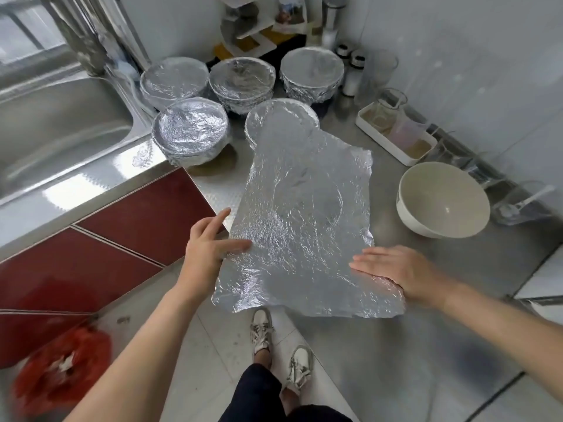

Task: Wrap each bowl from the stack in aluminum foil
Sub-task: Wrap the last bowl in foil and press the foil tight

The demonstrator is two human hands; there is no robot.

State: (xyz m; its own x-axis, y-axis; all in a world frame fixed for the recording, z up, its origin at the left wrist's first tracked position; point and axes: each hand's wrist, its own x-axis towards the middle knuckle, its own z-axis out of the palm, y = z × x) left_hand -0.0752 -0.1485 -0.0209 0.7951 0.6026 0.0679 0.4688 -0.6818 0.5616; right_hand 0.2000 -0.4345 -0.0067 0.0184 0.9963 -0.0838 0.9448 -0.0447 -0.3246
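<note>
A large crinkled sheet of aluminum foil [301, 226] lies over the steel counter corner, its near edge hanging past the counter's edge. My left hand [210, 242] touches the sheet's left edge with straight fingers. My right hand [396, 269] presses flat on its near right corner. A bare white bowl [443, 199] stands on the counter to the right of the sheet. Several foil-wrapped bowls [192, 129] are grouped behind the sheet; the foil's far end overlaps one of them [281, 117].
A steel sink [54, 129] lies to the left. A white tray with plastic containers [396, 132] and clear jars line the right wall. Shakers and a rack stand at the back. Red cabinet doors [128, 220] and a red bag [61, 370] are below left.
</note>
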